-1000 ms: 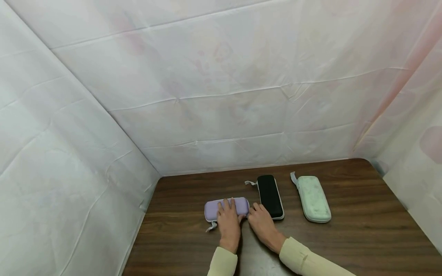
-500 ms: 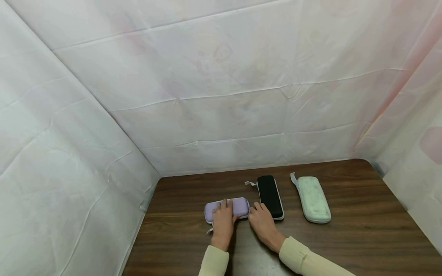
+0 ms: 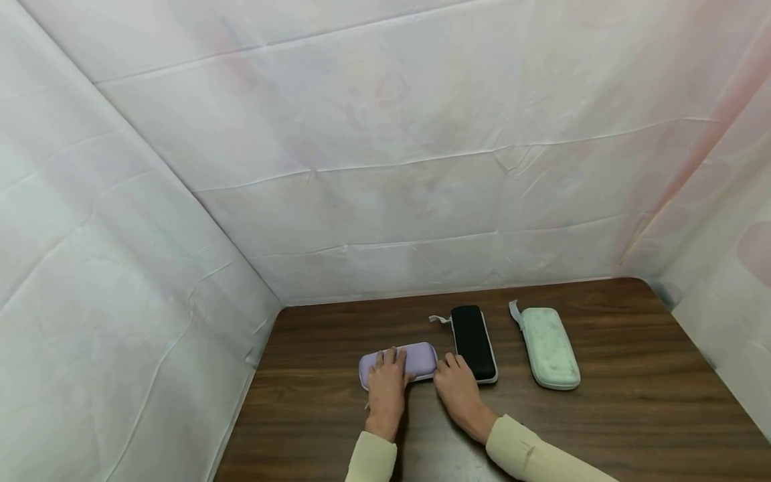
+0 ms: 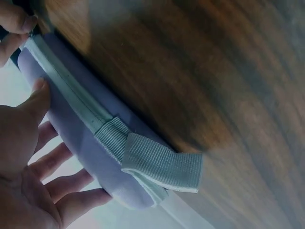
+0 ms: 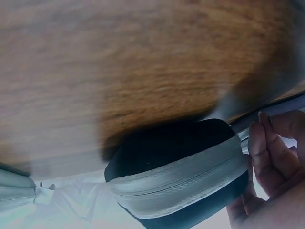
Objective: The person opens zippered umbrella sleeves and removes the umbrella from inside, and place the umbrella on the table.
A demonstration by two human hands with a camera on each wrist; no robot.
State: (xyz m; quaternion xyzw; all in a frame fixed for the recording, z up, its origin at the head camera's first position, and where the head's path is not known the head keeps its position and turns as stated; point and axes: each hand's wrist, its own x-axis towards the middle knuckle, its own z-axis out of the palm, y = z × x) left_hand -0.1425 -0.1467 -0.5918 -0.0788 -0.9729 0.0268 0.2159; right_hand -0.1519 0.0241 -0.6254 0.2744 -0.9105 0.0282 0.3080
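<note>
**Wood-grain table, draped walls — notes on steadying a zip case**

So, brown wood-grain table (image 3: 313,408), pale patterned sheets (image 3: 385,167) hung behind it. Right hand (image 3: 456,388) first: finger and thumb are pinched together at the right end of the lavender zip case (image 3: 421,359), by the seam. Can't tell if they've got the slider itself, it's hidden. Left hand (image 3: 387,391) grasps across the middle, thumb on the near side, other fingers over the top.

The case lies crosswise on the table, zip band (image 4: 71,88) facing the person, ribbon tab (image 4: 162,164) sticking out near the left end.

My take: keep the left hand firm but don't squash the shell — dented edges make a zip bind. Any pull should run level with the seam. I'd watch the right knuckles too; the black zip case (image 3: 472,341) is right beside them. Mint-green zip case (image 3: 550,348) is well apart, farther right, so no bother.
</note>
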